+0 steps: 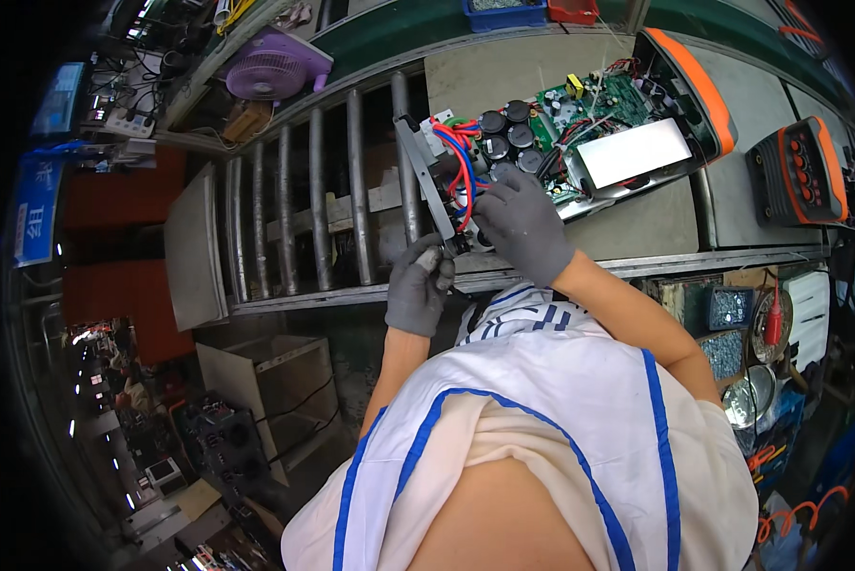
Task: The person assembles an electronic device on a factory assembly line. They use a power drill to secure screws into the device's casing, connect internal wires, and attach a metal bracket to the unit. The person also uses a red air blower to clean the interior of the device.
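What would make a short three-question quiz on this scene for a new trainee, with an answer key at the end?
1. Multiple choice: Where is the person's left hand?
A) By the purple fan
B) At the near end of the grey end panel
C) On the coiled orange cord

2. True or false: The right hand wears a bright red glove.

3. Short answer: In the picture, on which side of the open unit does the other black-and-orange unit stand?

Key: 1. B. 2. False; the glove is grey. 3. The right.
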`<action>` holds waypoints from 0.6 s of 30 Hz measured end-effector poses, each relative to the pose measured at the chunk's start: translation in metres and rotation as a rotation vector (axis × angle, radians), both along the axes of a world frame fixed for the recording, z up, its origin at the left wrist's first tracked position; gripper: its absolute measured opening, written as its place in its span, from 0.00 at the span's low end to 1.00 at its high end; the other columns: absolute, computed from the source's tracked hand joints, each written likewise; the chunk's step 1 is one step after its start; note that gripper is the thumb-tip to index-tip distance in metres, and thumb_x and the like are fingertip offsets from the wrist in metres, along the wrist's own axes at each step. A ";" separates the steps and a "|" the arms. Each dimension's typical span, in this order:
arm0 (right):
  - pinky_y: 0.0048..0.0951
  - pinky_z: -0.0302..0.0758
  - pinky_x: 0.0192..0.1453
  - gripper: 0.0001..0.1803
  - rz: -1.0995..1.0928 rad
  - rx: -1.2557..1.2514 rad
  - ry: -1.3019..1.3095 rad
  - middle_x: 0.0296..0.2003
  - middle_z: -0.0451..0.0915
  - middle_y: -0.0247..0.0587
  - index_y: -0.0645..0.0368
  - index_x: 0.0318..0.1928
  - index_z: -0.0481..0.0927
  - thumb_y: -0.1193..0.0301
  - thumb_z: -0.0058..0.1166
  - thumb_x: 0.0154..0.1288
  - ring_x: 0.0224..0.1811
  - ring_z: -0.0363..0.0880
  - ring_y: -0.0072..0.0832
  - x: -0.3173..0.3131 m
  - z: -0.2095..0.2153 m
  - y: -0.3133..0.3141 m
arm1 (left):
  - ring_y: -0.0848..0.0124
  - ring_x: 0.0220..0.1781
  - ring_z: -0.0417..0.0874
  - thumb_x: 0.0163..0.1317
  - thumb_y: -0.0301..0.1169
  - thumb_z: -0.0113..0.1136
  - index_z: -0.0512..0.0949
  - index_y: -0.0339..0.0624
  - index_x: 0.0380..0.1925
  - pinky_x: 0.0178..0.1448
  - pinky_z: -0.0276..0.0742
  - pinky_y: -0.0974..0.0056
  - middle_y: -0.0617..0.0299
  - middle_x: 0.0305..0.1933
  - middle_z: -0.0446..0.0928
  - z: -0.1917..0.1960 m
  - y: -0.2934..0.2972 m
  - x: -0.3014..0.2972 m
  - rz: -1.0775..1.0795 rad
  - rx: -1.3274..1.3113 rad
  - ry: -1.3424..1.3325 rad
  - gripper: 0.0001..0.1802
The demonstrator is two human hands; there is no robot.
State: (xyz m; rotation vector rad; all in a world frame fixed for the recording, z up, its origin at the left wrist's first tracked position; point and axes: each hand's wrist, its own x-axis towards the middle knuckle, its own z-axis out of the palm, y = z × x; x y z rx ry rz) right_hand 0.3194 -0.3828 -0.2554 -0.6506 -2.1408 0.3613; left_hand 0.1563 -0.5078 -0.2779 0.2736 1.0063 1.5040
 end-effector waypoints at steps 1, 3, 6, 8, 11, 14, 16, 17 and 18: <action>0.38 0.69 0.44 0.06 -0.020 -0.028 -0.042 0.28 0.77 0.37 0.55 0.26 0.76 0.73 0.58 0.44 0.39 0.73 0.36 -0.001 0.000 0.002 | 0.72 0.29 0.76 0.61 0.22 0.50 0.72 0.33 0.48 0.27 0.67 0.72 0.56 0.35 0.76 0.002 0.000 0.002 0.005 -0.013 0.003 0.14; 0.38 0.69 0.46 0.07 -0.059 -0.084 -0.125 0.29 0.77 0.37 0.54 0.28 0.77 0.72 0.59 0.44 0.40 0.74 0.36 -0.005 0.001 0.006 | 0.72 0.28 0.76 0.61 0.23 0.50 0.72 0.33 0.48 0.27 0.67 0.72 0.56 0.35 0.76 0.001 -0.001 0.000 0.002 0.001 -0.010 0.14; 0.40 0.66 0.50 0.08 -0.094 -0.056 -0.183 0.29 0.78 0.36 0.53 0.29 0.77 0.71 0.60 0.43 0.41 0.74 0.36 -0.013 0.000 0.004 | 0.72 0.28 0.75 0.61 0.23 0.51 0.73 0.33 0.48 0.27 0.66 0.72 0.57 0.35 0.76 0.003 0.001 0.001 -0.001 0.005 -0.006 0.14; 0.40 0.65 0.51 0.09 -0.107 -0.064 -0.182 0.29 0.78 0.36 0.53 0.29 0.77 0.71 0.60 0.43 0.41 0.74 0.35 -0.016 -0.005 0.002 | 0.72 0.28 0.75 0.61 0.23 0.51 0.73 0.33 0.47 0.27 0.66 0.72 0.57 0.34 0.76 0.005 0.001 0.003 0.005 0.002 0.012 0.14; 0.40 0.65 0.52 0.09 -0.084 -0.086 -0.182 0.29 0.78 0.35 0.53 0.28 0.77 0.71 0.60 0.42 0.41 0.74 0.35 -0.015 -0.004 0.001 | 0.73 0.27 0.75 0.61 0.23 0.51 0.74 0.33 0.46 0.27 0.65 0.72 0.58 0.33 0.76 0.005 0.001 0.005 0.027 -0.018 0.036 0.13; 0.41 0.65 0.51 0.08 -0.058 -0.098 -0.173 0.28 0.78 0.35 0.54 0.27 0.77 0.71 0.60 0.42 0.41 0.74 0.35 -0.013 -0.004 0.000 | 0.73 0.27 0.75 0.61 0.23 0.51 0.74 0.33 0.46 0.27 0.65 0.72 0.59 0.32 0.76 0.004 0.000 0.006 0.055 -0.057 0.046 0.13; 0.41 0.65 0.51 0.08 -0.042 -0.105 -0.156 0.29 0.78 0.35 0.54 0.27 0.77 0.71 0.60 0.42 0.41 0.74 0.35 -0.011 -0.003 -0.001 | 0.73 0.27 0.75 0.62 0.23 0.51 0.74 0.33 0.46 0.27 0.65 0.72 0.59 0.32 0.76 0.004 -0.001 0.006 0.053 -0.053 0.049 0.12; 0.41 0.65 0.51 0.08 -0.031 -0.109 -0.144 0.29 0.78 0.35 0.54 0.27 0.77 0.71 0.60 0.42 0.41 0.74 0.35 -0.010 -0.001 0.000 | 0.73 0.27 0.75 0.62 0.23 0.51 0.74 0.33 0.46 0.27 0.66 0.72 0.59 0.32 0.76 0.003 -0.001 0.006 0.051 -0.049 0.048 0.12; 0.41 0.65 0.51 0.08 -0.020 -0.114 -0.132 0.29 0.78 0.35 0.54 0.26 0.77 0.71 0.60 0.42 0.41 0.74 0.35 -0.010 0.000 0.000 | 0.73 0.27 0.75 0.62 0.23 0.51 0.74 0.34 0.46 0.27 0.66 0.72 0.59 0.32 0.76 0.002 -0.001 0.005 0.049 -0.045 0.047 0.12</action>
